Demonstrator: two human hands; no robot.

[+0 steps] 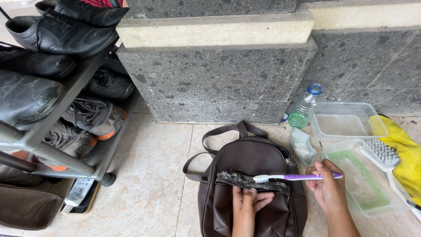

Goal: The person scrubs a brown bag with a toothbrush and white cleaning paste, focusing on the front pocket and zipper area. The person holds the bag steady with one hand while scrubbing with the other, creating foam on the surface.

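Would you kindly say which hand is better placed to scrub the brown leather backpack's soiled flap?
The right hand: it grips the purple toothbrush, bristles above the flap of the brown leather backpack. The left hand lies flat on the bag below.

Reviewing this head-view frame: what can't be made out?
- Brown backpack: bottom cut off by the frame's lower edge.
- Pocket front: partly hidden under the left hand.
- Toothbrush: handle end hidden in the right hand.
- Scrub brush: handle runs off the right edge.
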